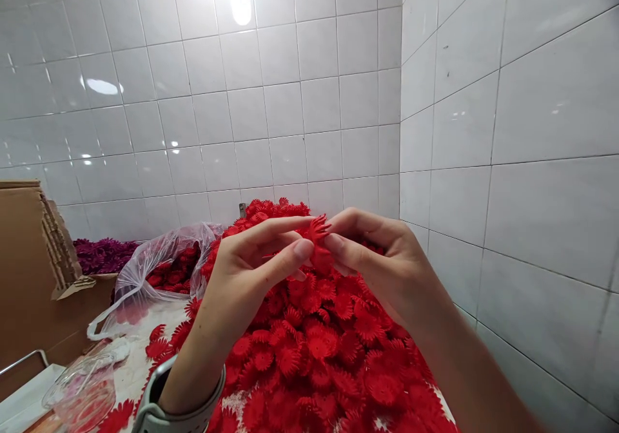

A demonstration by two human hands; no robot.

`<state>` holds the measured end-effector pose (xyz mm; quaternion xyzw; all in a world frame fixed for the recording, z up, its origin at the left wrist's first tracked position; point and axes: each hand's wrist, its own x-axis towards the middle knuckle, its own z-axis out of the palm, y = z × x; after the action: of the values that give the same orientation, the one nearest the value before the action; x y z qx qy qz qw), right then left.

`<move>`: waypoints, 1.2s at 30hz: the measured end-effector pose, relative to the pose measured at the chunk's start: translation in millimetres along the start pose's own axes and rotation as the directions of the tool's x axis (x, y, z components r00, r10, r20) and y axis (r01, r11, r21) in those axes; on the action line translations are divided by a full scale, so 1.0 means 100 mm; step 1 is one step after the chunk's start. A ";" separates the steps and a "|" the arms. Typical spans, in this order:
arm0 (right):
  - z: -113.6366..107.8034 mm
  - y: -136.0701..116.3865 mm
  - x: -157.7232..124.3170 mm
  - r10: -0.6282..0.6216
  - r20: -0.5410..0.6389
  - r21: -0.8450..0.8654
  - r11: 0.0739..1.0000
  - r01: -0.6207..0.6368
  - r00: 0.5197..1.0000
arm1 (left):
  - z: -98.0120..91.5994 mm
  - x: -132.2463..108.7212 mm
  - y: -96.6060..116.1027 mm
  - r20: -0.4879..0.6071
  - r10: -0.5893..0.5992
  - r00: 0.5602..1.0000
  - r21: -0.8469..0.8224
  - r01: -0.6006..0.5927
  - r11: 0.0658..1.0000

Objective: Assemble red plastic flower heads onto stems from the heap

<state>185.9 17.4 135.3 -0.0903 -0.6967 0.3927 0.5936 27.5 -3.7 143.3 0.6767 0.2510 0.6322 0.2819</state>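
Between both hands, at the middle of the head view, is a red artificial flower piece with thin, fringed petals. My left hand pinches its left side with thumb and forefinger. On its right side, the thumb and bent fingers of my right hand grip it too. The hands almost meet, and the fingertips partly cover the piece. Below and behind them spreads a big heap of similar red flower pieces, round and frilly-edged. A watch with a pale band is on my left wrist.
To the left lies a clear plastic bag holding more red pieces. Behind it are purple flower pieces beside a cardboard box. Clear round plastic lies at lower left. White tiled walls close off the back and right.
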 end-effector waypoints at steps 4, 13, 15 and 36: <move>0.01 -0.03 0.00 0.037 -0.005 0.032 0.999 -0.037 0.999 | 0.01 -0.01 0.00 0.027 0.002 1.000 -0.040 -0.001 0.999; -0.01 -0.02 -0.02 0.058 0.088 0.111 0.991 -0.068 0.994 | -0.02 -0.01 0.00 0.004 -0.067 0.998 -0.062 0.067 0.996; -0.01 -0.01 -0.01 0.058 0.086 0.087 0.994 -0.065 0.995 | -0.03 -0.01 0.00 0.009 -0.061 0.998 -0.062 0.062 0.996; -0.03 -0.03 0.02 0.027 0.045 -0.292 0.956 -0.013 0.999 | 0.03 -0.04 0.03 -0.013 0.178 0.984 0.469 -0.152 0.870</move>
<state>188.8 18.1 139.0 -0.1742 -0.7602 0.2936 0.5527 29.7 -9.2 142.5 0.7256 0.3447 0.5935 0.0489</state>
